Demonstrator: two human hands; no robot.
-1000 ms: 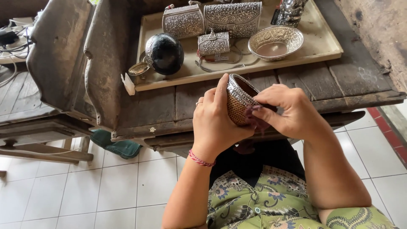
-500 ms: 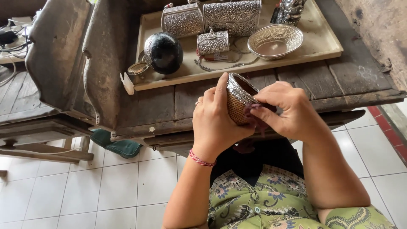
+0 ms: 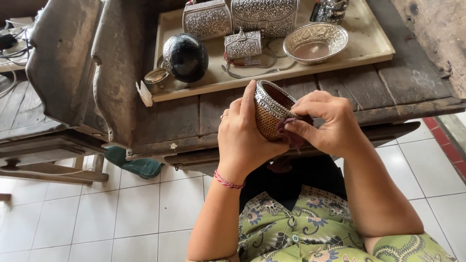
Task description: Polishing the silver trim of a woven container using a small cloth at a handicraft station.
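Note:
A small woven cup (image 3: 270,114) with an embossed silver rim is held above the front edge of a worn wooden table (image 3: 398,92). My left hand (image 3: 242,140) wraps around its side, thumb up against the rim. My right hand (image 3: 323,123) pinches a dark purple cloth (image 3: 287,132) against the cup's rim and side. Most of the cup's body is hidden by both hands.
A cream tray (image 3: 374,51) on the table carries embossed silver boxes (image 3: 242,43), a silver bowl (image 3: 315,42), a black round vessel (image 3: 185,57) and a small silver cup (image 3: 156,77). A dark metal sheet (image 3: 77,68) leans at left. Green cloth (image 3: 133,165) lies on the white tiled floor.
Both hands keep the cup in nearly the same place; my right fingers shift the cloth slightly along the rim.

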